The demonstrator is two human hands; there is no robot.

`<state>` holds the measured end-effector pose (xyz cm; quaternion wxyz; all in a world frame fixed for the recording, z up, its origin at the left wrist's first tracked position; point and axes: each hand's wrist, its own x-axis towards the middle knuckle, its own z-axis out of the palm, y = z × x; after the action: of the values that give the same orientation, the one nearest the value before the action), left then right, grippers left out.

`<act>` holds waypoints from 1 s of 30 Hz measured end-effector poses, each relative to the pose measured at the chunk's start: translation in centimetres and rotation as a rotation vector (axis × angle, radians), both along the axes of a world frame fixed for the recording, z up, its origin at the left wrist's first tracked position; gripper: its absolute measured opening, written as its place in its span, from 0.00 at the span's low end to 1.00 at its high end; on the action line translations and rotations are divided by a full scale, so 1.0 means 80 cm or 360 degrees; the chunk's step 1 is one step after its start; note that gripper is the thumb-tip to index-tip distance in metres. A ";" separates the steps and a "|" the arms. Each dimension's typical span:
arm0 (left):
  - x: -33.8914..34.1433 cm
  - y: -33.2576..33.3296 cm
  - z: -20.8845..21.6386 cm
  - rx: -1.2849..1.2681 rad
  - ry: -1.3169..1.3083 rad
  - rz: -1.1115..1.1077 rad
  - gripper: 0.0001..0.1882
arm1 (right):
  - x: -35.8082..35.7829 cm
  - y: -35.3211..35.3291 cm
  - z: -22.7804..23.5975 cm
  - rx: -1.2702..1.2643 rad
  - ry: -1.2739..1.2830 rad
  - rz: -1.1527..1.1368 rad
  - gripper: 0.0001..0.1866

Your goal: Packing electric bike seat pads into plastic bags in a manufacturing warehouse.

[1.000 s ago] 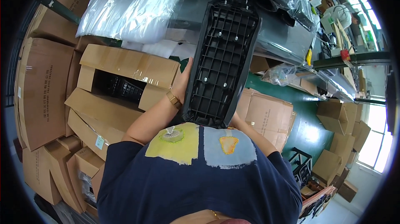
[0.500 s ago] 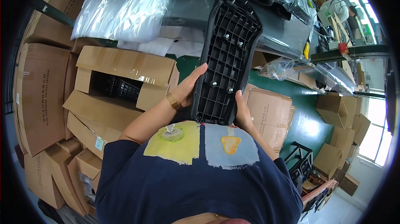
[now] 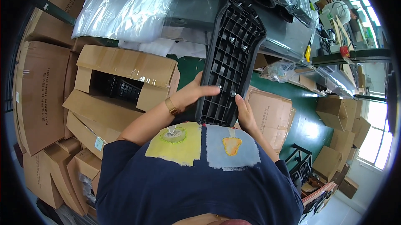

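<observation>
A long black plastic panel (image 3: 227, 64) with a ribbed grid back and several metal studs is held upright before my chest. Its far end rests over or just above the dark worktable; I cannot tell whether they touch. My left hand (image 3: 199, 92) grips the panel's left edge, with the thumb reaching across the grid onto a lower stud. On the other edge, my right hand (image 3: 245, 114) is wrapped round the lower part, its thumb tip by another stud (image 3: 233, 94). The fingers of both hands are mostly hidden behind the panel.
An open cardboard box (image 3: 125, 64) with black gridded parts inside stands at left, among more cartons. Clear plastic bags (image 3: 125, 11) lie on the dark worktable (image 3: 190, 11). Flattened cartons (image 3: 269, 114) are stacked at right on the green floor (image 3: 307, 118). A black frame (image 3: 300, 164) stands lower right.
My left thumb has moved from the panel's edge inward onto a lower stud. The right thumb has shifted slightly toward the other lower stud. The panel has moved a little to the right.
</observation>
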<state>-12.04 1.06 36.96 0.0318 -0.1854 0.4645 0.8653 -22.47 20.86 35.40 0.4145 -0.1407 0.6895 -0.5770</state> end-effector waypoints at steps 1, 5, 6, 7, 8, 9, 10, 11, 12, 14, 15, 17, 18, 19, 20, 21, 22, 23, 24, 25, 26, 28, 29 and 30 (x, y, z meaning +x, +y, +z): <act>0.005 0.000 -0.001 -0.0001 0.0002 0.0002 0.35 | -0.002 0.003 0.002 -0.0010 -0.0091 0.0023 0.26; 0.021 0.002 0.001 -0.0222 0.0271 -0.0332 0.54 | -0.007 0.008 0.006 0.0012 -0.0216 0.0014 0.25; 0.024 0.004 0.000 -0.0305 0.0316 -0.0323 0.55 | -0.007 0.009 0.005 0.0014 -0.0221 0.0013 0.25; 0.026 0.005 0.002 -0.0390 0.0358 -0.0309 0.56 | -0.007 0.009 0.004 0.0013 -0.0227 -0.0003 0.25; 0.028 0.006 0.007 -0.0308 0.0284 -0.0335 0.55 | -0.007 0.009 0.002 0.0012 -0.0234 -0.0017 0.26; 0.028 0.007 0.009 -0.0305 0.0275 -0.0328 0.55 | -0.006 0.010 0.001 0.0016 -0.0242 -0.0010 0.26; 0.027 0.008 0.011 -0.0401 0.0304 -0.0305 0.55 | -0.005 0.010 -0.001 0.0009 -0.0252 -0.0031 0.26; 0.025 0.009 0.011 -0.0496 0.0331 -0.0281 0.55 | -0.005 0.011 -0.003 0.0002 -0.0263 -0.0050 0.26; 0.025 0.010 0.008 -0.0492 0.0321 -0.0270 0.55 | -0.006 0.012 -0.005 0.0008 -0.0272 -0.0039 0.26; 0.027 0.012 0.002 -0.0574 0.0285 -0.0223 0.52 | -0.008 0.013 -0.009 -0.0004 -0.0281 -0.0015 0.25; 0.028 0.013 0.001 -0.0569 0.0270 -0.0210 0.52 | -0.008 0.014 -0.010 0.0003 -0.0294 -0.0001 0.25; 0.026 0.012 0.005 -0.0740 0.0231 -0.0191 0.51 | -0.009 0.013 -0.012 0.0012 -0.0261 0.0012 0.24; 0.028 0.013 0.006 -0.0735 0.0224 -0.0186 0.51 | -0.008 0.013 -0.012 0.0017 -0.0267 0.0017 0.24; 0.028 0.012 0.007 -0.0731 0.0238 -0.0169 0.50 | -0.007 0.011 -0.010 0.0029 -0.0261 0.0011 0.24; 0.028 0.012 0.007 -0.0729 0.0254 -0.0152 0.50 | -0.005 0.008 -0.009 0.0040 -0.0253 0.0003 0.24; 0.030 0.013 0.005 -0.0731 0.0255 -0.0147 0.50 | -0.005 0.006 -0.008 0.0049 -0.0243 -0.0004 0.24; 0.026 0.013 0.003 -0.0749 0.0270 -0.0130 0.49 | -0.008 0.005 -0.007 0.0033 -0.0224 -0.0011 0.24; 0.023 0.013 0.002 -0.0769 0.0288 -0.0113 0.49 | -0.010 0.007 -0.008 0.0035 -0.0301 -0.0010 0.24; 0.023 0.015 0.000 -0.0772 0.0348 -0.0101 0.49 | -0.011 0.009 -0.005 0.0035 -0.0375 -0.0007 0.24; 0.021 0.015 -0.004 -0.0776 0.0413 -0.0090 0.49 | -0.009 0.004 -0.004 -0.0043 -0.0478 -0.0132 0.24; 0.023 0.016 -0.003 -0.0814 0.0377 -0.0132 0.47 | -0.009 0.001 -0.009 -0.0124 -0.0611 -0.0244 0.25; 0.022 0.023 -0.025 -0.0989 0.0437 -0.0162 0.44 | -0.022 -0.011 -0.013 -0.0233 -0.0728 -0.0343 0.25; 0.022 0.027 -0.029 -0.1072 0.0482 -0.0155 0.43 | -0.033 -0.017 -0.010 -0.0336 -0.0870 -0.0412 0.26; 0.022 0.030 -0.033 -0.0923 0.0482 -0.0144 0.42 | -0.045 -0.024 -0.007 -0.0441 -0.1014 -0.0477 0.26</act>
<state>-10.24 3.48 34.34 -0.0534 -0.0352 0.6989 0.7124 -26.06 18.95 34.84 0.4963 0.0935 0.4545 -0.7338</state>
